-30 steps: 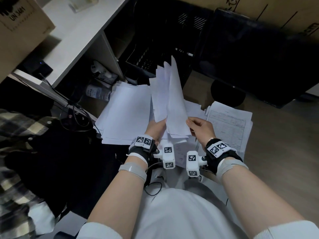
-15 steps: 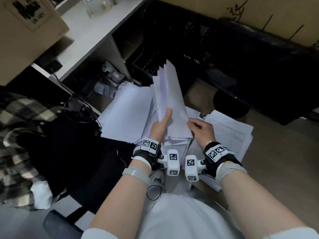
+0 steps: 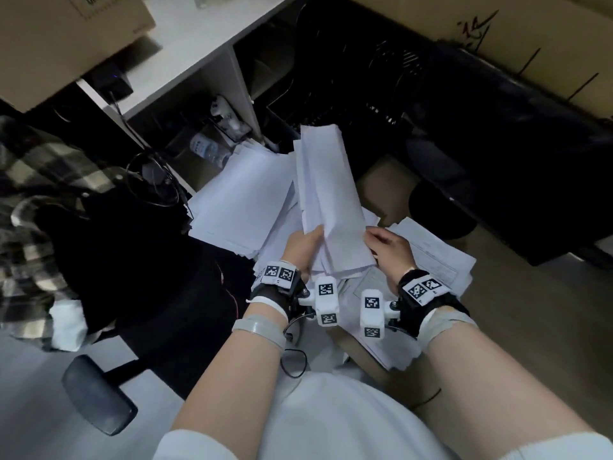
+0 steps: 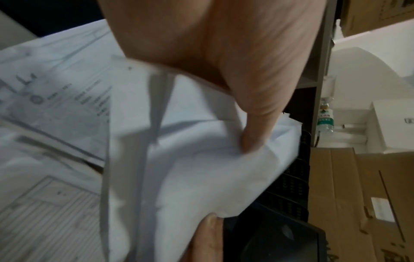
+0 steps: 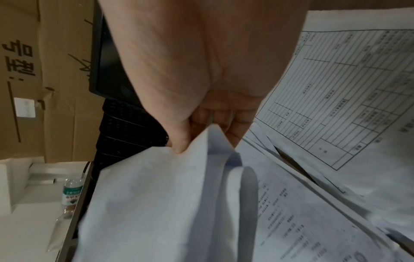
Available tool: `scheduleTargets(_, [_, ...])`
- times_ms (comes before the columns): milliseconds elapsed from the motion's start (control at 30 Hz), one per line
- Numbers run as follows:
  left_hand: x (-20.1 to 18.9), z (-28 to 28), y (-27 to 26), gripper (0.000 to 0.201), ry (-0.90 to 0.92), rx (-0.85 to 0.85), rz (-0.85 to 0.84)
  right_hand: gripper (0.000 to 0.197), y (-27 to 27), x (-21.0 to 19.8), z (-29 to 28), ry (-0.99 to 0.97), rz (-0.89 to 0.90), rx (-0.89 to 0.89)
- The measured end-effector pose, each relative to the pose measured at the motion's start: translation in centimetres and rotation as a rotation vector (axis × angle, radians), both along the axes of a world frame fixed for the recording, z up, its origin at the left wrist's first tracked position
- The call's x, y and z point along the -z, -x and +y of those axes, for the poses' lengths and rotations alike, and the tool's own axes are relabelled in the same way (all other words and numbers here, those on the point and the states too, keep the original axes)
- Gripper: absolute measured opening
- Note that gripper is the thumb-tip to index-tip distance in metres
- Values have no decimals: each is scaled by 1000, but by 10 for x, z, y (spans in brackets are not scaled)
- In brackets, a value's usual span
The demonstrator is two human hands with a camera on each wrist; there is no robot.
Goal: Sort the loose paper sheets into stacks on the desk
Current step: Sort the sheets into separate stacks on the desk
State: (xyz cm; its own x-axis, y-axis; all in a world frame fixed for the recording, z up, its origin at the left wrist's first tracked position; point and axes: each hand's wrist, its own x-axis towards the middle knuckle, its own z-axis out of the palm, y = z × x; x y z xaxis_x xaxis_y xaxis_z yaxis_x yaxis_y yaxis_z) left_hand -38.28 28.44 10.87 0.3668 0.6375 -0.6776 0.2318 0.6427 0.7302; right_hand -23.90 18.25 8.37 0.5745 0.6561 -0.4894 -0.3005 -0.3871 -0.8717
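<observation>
A bundle of white sheets (image 3: 326, 194) stands nearly upright over the desk, bowed along its length. My left hand (image 3: 303, 245) grips its lower left edge, thumb (image 4: 255, 134) pressed on the front of the sheets (image 4: 201, 168). My right hand (image 3: 386, 249) pinches the lower right edge (image 5: 197, 145) between thumb and fingers. A stack of blank sheets (image 3: 243, 202) lies to the left. A stack of printed forms (image 3: 438, 260) lies to the right, its table lines plain in the right wrist view (image 5: 349, 88). More printed sheets (image 4: 44, 106) lie under the bundle.
A wooden desk (image 3: 530, 310) carries the stacks. A dark monitor (image 3: 497, 144) and its round base (image 3: 441, 210) stand behind. White shelves (image 3: 199, 61) with a water bottle (image 3: 209, 149) are at the left, cardboard boxes (image 3: 66, 44) above, a chair with a plaid garment (image 3: 33, 194) beside me.
The fanned tops of the held sheets have come together into one squarer bundle. Both hands stay at its lower edge; my head view has tilted down and left.
</observation>
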Motion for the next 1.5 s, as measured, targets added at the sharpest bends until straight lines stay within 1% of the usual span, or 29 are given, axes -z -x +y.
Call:
scheduleTargets(133, [2,7,7,20,-113,38,102,16,9,3,8,38,-44,13])
scheduleTargets(200, [2,15,14,12,-176,49,146,19,12,1,16,96,-11,102])
scheduleTargets(267, [4,27,23,14,-217,28,151,24,13,-9,21,157,119,246])
scheduleTargets(333, [4,41,34,26,-234,67,146,43,13,-15,25,154,270,332])
scheduleTargets(367, [3,48,40,30,-234,111,148,53,12,-20,27,152,286,329])
scheduleTargets(400, [4,54,45,31,-227,149,152,55,16,-23,29,163,272,323])
scheduleTargets(433, [3,60,50,31,-217,184,151,50,18,-19,31,202,170,268])
scheduleTargets(500, [5,72,60,31,-198,222,159,29,25,-7,38,357,-100,120])
scheduleTargets(533, [5,78,65,31,-176,231,143,23,29,0,41,401,-152,113])
scheduleTargets(600, [11,91,75,25,-153,249,133,30,39,12,44,427,-158,175])
scheduleTargets(633, [12,97,80,21,-175,250,154,31,43,18,45,447,-169,209])
scheduleTargets(667, [16,104,84,21,-212,223,183,32,49,21,46,465,-176,230])
scheduleTargets(767, [28,119,96,21,-334,95,254,33,63,28,53,497,-173,208])
scheduleTargets(833, [34,122,101,19,-375,66,260,27,71,28,60,515,-162,161])
scheduleTargets(867, [36,124,102,18,-364,76,246,19,74,25,63,527,-155,147])
scheduleTargets(900, [35,126,104,17,-344,109,222,12,77,21,65,550,-147,146])
scheduleTargets(933, [34,127,105,15,-311,163,198,8,79,18,66,552,-133,160])
scheduleTargets(1000, [34,131,108,11,-255,257,150,20,84,13,65,486,-104,213])
scheduleTargets(1033, [35,133,109,11,-245,277,134,23,87,13,64,450,-111,230])
scheduleTargets(1100, [37,137,112,14,-233,254,138,13,93,15,65,445,-164,231])
scheduleTargets(1133, [39,139,114,18,-234,236,153,19,96,17,66,456,-173,229])
scheduleTargets(1200, [44,142,119,22,-247,215,185,37,102,17,70,469,-200,230])
scheduleTargets(1267, [49,145,122,23,-260,212,233,43,107,18,74,494,-235,237])
scheduleTargets(1367, [54,150,124,21,-252,171,299,37,109,24,81,542,-199,237])
scheduleTargets(1467, [50,162,130,15,-299,57,392,18,107,38,94,567,-174,144])
scheduleTargets(1500, [46,168,136,16,-322,17,420,16,108,43,101,555,-152,96])
